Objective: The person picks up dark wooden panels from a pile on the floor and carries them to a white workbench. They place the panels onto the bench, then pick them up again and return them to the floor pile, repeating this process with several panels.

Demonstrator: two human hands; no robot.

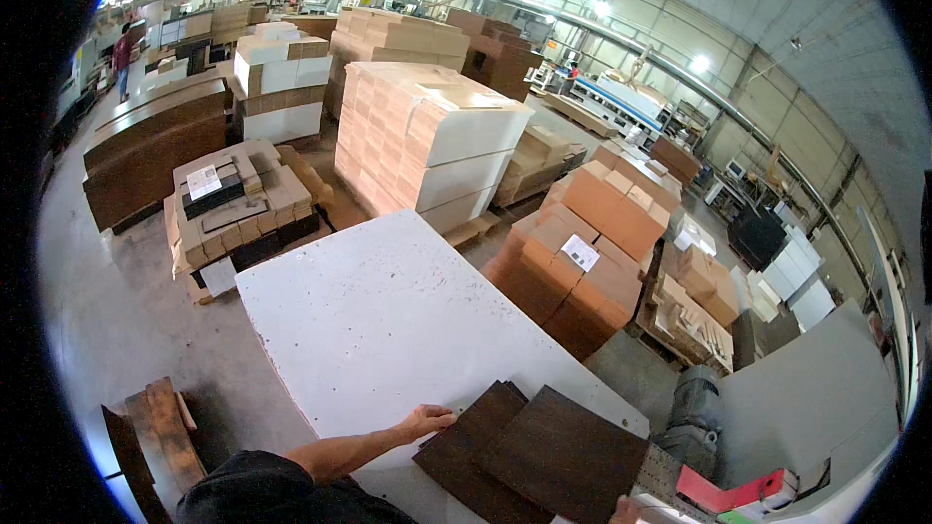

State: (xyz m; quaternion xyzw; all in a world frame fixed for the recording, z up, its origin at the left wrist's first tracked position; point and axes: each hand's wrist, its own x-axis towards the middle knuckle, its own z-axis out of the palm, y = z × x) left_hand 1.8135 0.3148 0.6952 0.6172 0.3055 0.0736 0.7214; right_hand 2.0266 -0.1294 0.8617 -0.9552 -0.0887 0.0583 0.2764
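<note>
Flat dark brown panels (565, 451) lie overlapped on the near end of a white worktable (388, 306). The upper one is shifted to the right over the lower panels (478, 442), whose left edges show. My left hand (425, 421) reaches in from the lower edge and is closed at the left edge of the lower panels, fingertips against it. At the near right corner of the upper panel, my right hand (624, 510) grips its edge. Only a few fingers of that hand show at the picture's bottom; the rest is hidden.
Right of the table stand a grey motor (693, 417), a perforated metal plate (656, 474) and a red guard (728, 491). Pallets of brown boards (573, 262), a tall pale stack (408, 141) and a low stack (243, 199) surround the table. A person (122, 60) stands far left.
</note>
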